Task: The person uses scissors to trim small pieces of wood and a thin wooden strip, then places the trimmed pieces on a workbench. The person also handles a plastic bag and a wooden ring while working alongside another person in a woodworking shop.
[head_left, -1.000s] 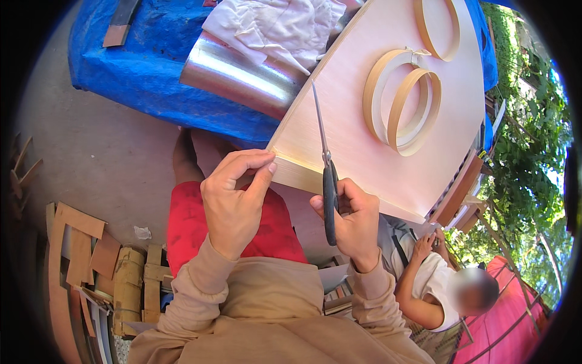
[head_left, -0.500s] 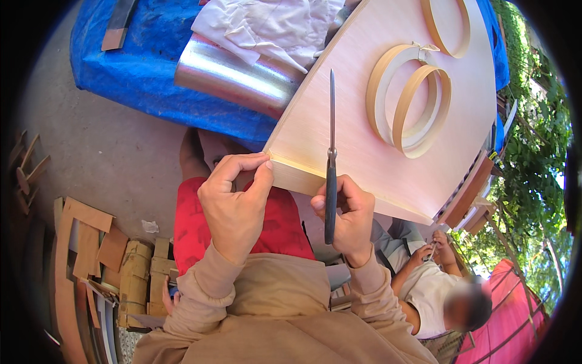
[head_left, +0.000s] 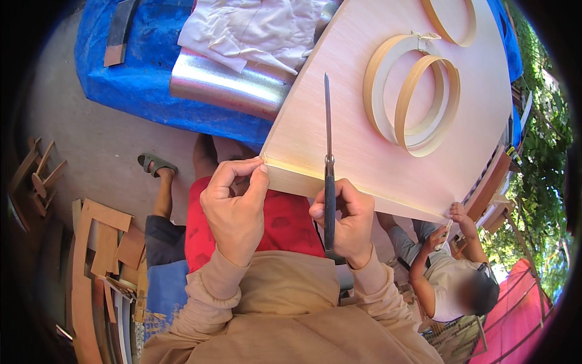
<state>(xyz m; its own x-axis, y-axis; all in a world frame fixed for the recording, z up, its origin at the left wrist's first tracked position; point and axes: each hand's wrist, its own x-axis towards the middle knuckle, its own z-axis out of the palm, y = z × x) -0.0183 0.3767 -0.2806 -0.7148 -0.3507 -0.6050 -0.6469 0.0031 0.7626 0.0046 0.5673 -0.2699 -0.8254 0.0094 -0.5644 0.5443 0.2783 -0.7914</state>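
Observation:
My left hand (head_left: 235,215) pinches, thumb against fingers, the near left corner of a pale plywood board (head_left: 418,176), at a thin wooden strip (head_left: 292,176) along its edge. My right hand (head_left: 350,224) is closed round the black handle of long scissors (head_left: 329,206), whose blades point up over the board and look shut. Bent wooden hoops (head_left: 376,88) lie on the board, one pair near the middle with a small metal fitting on top, another hoop (head_left: 433,21) farther back.
Blue tarp (head_left: 151,103) carries a metal sheet (head_left: 218,91) and white cloth (head_left: 242,36). Wood offcuts (head_left: 109,242) are stacked lower left. A co-worker (head_left: 454,285) holds the board's right corner and a pale object. Another person's sandalled leg (head_left: 162,200) is at left; greenery lies right.
The co-worker's hand has risen to the board's right corner. Another person's leg has appeared at left. My hands keep their grips, the scissor blades now upright rather than slightly slanted.

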